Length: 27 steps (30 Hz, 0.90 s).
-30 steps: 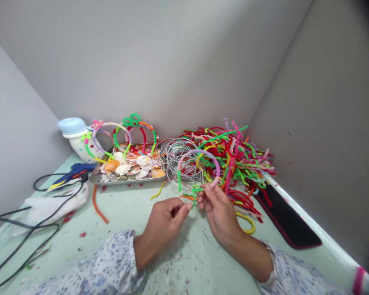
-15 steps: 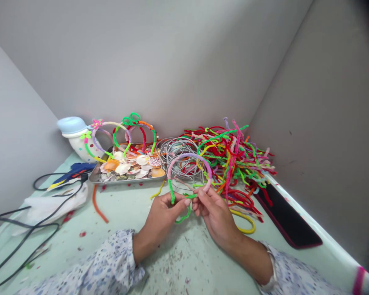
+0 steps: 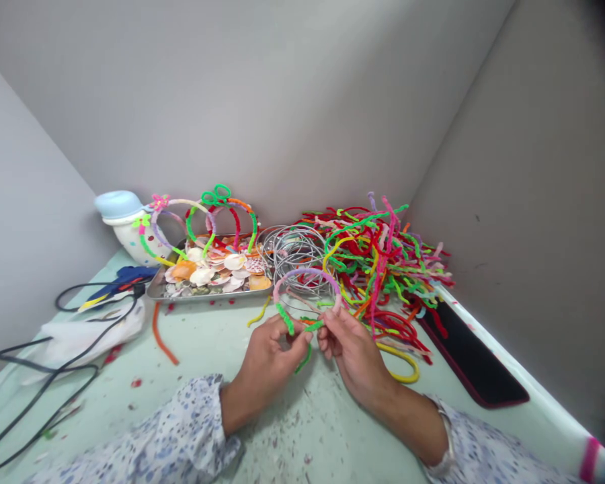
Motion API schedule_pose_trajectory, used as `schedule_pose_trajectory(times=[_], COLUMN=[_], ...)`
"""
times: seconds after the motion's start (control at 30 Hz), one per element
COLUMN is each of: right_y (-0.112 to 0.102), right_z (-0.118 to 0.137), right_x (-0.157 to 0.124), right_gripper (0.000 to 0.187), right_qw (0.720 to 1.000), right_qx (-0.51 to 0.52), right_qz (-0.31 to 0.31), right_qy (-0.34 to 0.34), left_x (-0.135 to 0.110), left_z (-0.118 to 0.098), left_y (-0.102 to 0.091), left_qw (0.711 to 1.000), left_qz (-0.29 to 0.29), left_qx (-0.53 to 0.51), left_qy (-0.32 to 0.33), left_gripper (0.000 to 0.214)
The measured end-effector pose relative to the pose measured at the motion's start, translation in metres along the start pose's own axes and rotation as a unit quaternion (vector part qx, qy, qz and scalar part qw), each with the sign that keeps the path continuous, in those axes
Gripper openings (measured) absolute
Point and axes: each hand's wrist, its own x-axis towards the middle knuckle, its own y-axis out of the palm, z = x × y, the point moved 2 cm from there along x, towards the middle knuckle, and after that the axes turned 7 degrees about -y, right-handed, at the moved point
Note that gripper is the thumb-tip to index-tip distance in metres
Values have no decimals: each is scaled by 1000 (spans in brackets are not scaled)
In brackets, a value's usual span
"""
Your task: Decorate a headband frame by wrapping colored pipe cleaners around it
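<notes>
A headband [image 3: 307,271] wrapped in lavender, pink and green pipe cleaner stands arched between my hands above the table. My right hand [image 3: 359,359] pinches its right leg, at the place where pink meets green. Closed around the green side is my left hand [image 3: 272,356], with thumb and forefinger at a green pipe cleaner [image 3: 304,359] whose loose tail hangs below the fingertips. My fingers partly hide where this strand joins the band. Behind the headband lies a tangle of bare metal hoops [image 3: 297,245].
A metal tray [image 3: 212,296] of seashells has finished headbands [image 3: 184,203] propped over it. Piled pipe cleaners [image 3: 378,259] lie at the right, near a black flat pad [image 3: 476,356]. At left are a white bottle [image 3: 131,232], scissors [image 3: 124,281] and a black cable [image 3: 27,403].
The headband has dropped slightly and tilted away in my hands. My left thumb has moved down a little along the green strand, and its loose tail has shifted.
</notes>
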Motion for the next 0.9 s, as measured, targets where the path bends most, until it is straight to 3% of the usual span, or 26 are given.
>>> schedule_pose_trajectory(times=[0.37,0.63,0.9], right_y=[4,3,2], right_z=[3,5,2], right_x=[-1,2,1], right_gripper=[31,29,29], right_qw=[999,1000,1000], right_qx=[24,21,0], right_qz=[-3,-14,2], right_qy=[23,7,-4], left_x=[-3,-3,-4], left_z=[-3,4,0], left_y=[-2,0,-2], left_qw=[988,991,989], left_qz=[-28,-60,-64], left_qx=[109,99,99], left_qy=[107,66,91], left_gripper=[13,8,6])
